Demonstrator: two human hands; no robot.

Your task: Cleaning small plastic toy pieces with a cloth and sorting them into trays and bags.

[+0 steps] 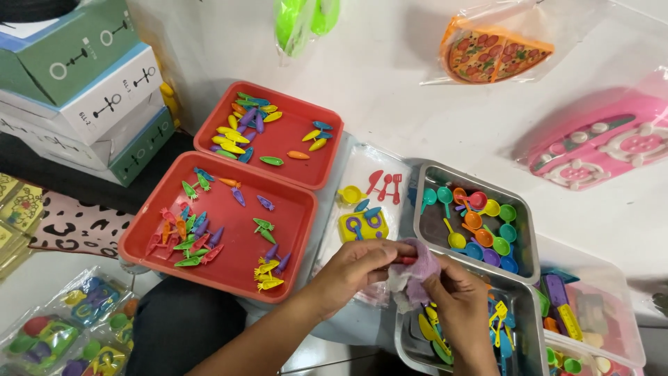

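My left hand [358, 268] and my right hand [459, 299] meet over a crumpled pale purple cloth [416, 275]. Both pinch it, and a small red toy piece [407, 260] pokes out between the left fingers and the cloth. Just beyond the hands lies a clear plastic bag [369, 202] holding a yellow toy stove, a yellow cup and red utensils. Under my right hand sits a metal tray [410, 345] of toy forks and knives.
Two red trays [223, 268] [316, 174] hold small coloured toy vegetables at left. A metal tray [525, 230] of coloured toy spoons stands at right, a clear bin [612, 306] beside it. Bagged toy pizza [494, 52], pink toy board [598, 143], stacked boxes [90, 90] surround.
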